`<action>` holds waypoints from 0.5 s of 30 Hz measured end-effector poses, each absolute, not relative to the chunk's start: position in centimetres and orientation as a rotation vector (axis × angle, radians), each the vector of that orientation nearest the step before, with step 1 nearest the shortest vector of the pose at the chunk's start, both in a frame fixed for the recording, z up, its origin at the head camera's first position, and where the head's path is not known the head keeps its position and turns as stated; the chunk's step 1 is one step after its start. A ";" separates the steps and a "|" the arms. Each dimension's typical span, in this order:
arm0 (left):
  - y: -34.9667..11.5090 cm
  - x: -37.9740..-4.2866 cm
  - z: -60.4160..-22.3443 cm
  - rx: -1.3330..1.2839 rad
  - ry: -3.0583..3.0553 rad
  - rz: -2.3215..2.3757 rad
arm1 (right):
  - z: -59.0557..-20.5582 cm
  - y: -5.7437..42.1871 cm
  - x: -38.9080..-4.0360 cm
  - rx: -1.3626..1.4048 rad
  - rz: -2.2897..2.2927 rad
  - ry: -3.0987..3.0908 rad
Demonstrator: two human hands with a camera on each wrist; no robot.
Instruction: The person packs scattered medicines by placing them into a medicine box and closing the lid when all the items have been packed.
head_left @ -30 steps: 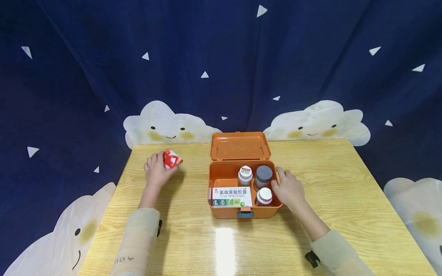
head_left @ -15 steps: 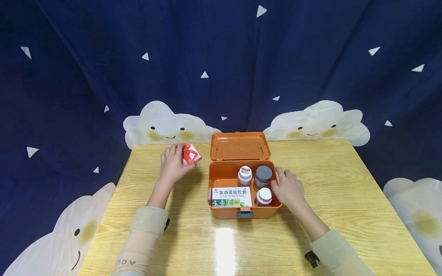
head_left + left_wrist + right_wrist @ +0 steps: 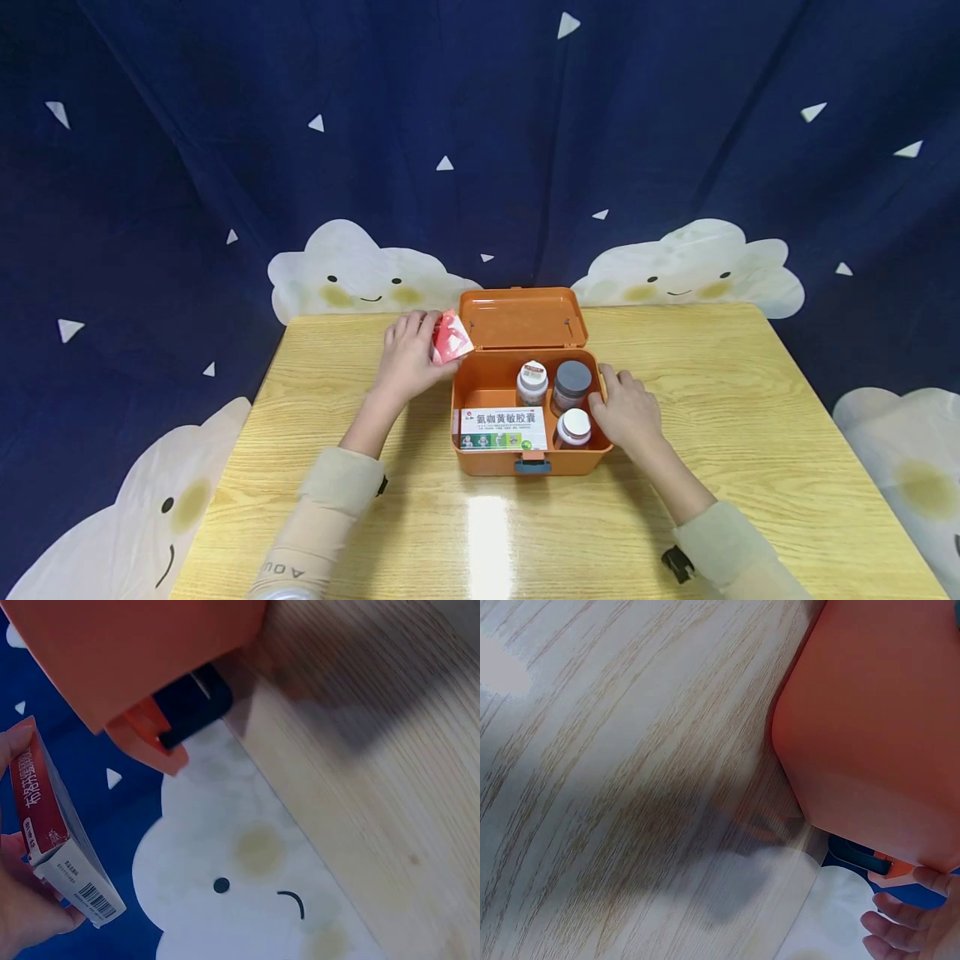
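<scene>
My left hand [image 3: 408, 354] grips a small red and white medicine box [image 3: 452, 337], held up by the left rear corner of the orange case [image 3: 487, 463]. In the left wrist view the medicine box [image 3: 46, 799] shows a red side with white characters and a barcode end, pinched between thumb and fingers. The case stands with its lid [image 3: 522, 321] raised. My right hand [image 3: 628, 411] rests on the case's right rim, thumb over the edge. The right wrist view shows the relaxed fingers [image 3: 900, 909] at the case's outer wall.
Inside the case are a white and green medicine carton [image 3: 504, 428], a white bottle [image 3: 532, 382], a grey-capped bottle [image 3: 573, 379] and a white-capped bottle [image 3: 575, 425]. The wooden table [image 3: 750, 433] extends on both sides, with a blue curtain [image 3: 510, 125] behind.
My left hand has carried the medicine box to the right, from the table's left part to the case's left rear corner. The right hand and the case have stayed still.
</scene>
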State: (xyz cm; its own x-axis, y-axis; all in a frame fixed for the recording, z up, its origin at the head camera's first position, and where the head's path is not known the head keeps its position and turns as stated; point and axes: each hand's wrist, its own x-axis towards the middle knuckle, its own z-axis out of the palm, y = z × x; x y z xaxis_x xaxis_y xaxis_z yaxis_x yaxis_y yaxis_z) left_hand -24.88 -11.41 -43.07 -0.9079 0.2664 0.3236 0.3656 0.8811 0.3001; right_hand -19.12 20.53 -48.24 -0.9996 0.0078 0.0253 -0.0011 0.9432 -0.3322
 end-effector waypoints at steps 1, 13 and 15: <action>-11.2 -24.8 -43.0 -0.487 -2.779 -0.513 | -48.2 20.5 -19.1 -0.006 0.527 -3.072; -8.0 -23.6 -42.8 -0.667 -2.808 -0.445 | -48.4 20.6 -19.2 0.004 0.540 -3.071; -7.5 -23.4 -42.7 -0.697 -2.819 -0.435 | -48.4 20.6 -19.2 0.004 0.543 -3.068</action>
